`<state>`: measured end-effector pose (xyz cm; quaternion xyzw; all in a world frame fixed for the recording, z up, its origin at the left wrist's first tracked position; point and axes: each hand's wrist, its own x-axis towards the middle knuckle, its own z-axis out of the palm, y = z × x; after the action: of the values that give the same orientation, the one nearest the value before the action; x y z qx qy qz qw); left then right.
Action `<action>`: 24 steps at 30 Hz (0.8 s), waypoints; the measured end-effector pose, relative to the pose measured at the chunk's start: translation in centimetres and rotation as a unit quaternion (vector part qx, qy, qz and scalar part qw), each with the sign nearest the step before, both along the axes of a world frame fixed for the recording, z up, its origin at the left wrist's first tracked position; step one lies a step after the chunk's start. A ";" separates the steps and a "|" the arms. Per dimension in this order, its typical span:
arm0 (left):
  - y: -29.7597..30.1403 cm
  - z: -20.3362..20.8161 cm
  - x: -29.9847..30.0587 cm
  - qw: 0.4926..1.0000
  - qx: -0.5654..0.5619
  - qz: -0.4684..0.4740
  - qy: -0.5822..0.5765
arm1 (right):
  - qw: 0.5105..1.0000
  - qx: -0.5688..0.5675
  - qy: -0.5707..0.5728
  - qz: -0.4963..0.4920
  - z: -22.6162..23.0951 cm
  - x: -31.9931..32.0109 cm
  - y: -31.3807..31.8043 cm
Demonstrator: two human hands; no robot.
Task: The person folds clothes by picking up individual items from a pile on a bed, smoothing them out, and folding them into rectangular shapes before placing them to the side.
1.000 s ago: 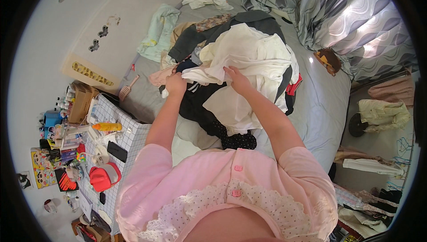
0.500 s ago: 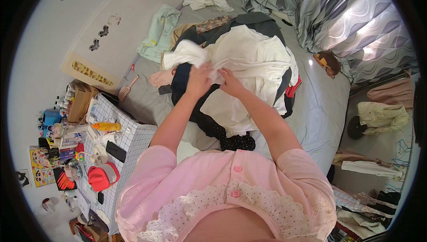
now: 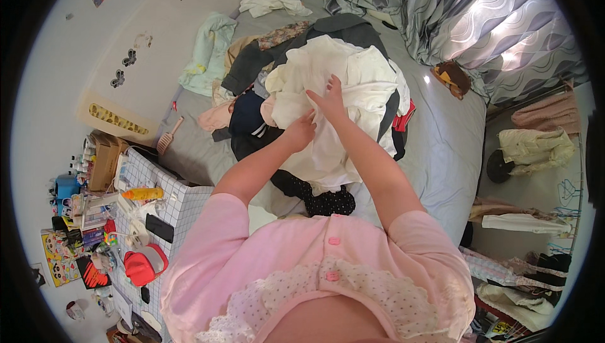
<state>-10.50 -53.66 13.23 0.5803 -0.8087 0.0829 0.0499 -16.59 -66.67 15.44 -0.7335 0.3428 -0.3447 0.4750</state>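
Note:
A white garment (image 3: 362, 85) lies spread and rumpled over a heap of clothes on the bed. My left hand (image 3: 301, 132) is on the near left part of this cloth, its fingers curled and closed on the fabric. Just to its upper right, my right hand (image 3: 329, 100) rests over the white garment with thumb and fingers apart. Around the cloth, the heap shows a navy piece (image 3: 246, 116), a dark grey garment (image 3: 343, 26) and a black dotted garment (image 3: 331, 201). A pink cloth (image 3: 214, 118) sticks out at the left.
A mint-green garment (image 3: 209, 53) and a white cloth (image 3: 274, 1) lie farther back on the grey bed sheet (image 3: 441, 148). To the left stands a checked table (image 3: 186, 201) with a red cap (image 3: 145, 264) and a phone (image 3: 159, 228). Clothes hang on a rack (image 3: 576, 173) at the right.
A white piece that was blurred in motion at the upper left of my left hand now lies flatter on the heap. My left hand has lowered; my right hand has moved up and spread its fingers.

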 end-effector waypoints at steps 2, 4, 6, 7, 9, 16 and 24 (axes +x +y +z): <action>0.0 -0.6 0.6 0.999 -0.034 -0.010 -0.022 | 1.000 -0.006 0.028 -0.002 1.0 1.4 -0.3; -0.2 -0.4 1.1 0.999 0.046 0.003 0.009 | 0.998 -0.010 0.057 -0.012 1.2 2.1 -1.3; -0.4 0.3 1.4 0.998 0.033 0.014 0.054 | 0.979 0.169 -0.071 -0.090 0.8 2.1 -2.4; 0.1 1.0 1.9 0.994 0.019 0.036 0.099 | 0.978 0.174 -0.071 -0.090 1.0 1.6 -2.5; 1.1 2.1 2.7 0.989 0.022 0.049 0.138 | 0.921 0.343 -0.168 -0.080 1.9 -1.0 -3.7; -0.9 1.4 4.7 0.943 -0.022 0.119 0.309 | 0.783 0.518 -0.345 -0.002 -3.0 -12.1 -11.2; -2.4 -1.2 4.9 0.861 -0.123 0.402 0.287 | 0.807 0.548 -0.175 -0.132 -4.2 -11.8 -11.7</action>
<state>-5.56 -56.02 12.07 0.8422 -0.4382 0.0241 0.3132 -28.41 -78.40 11.26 -0.2262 0.4791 -0.2819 0.7999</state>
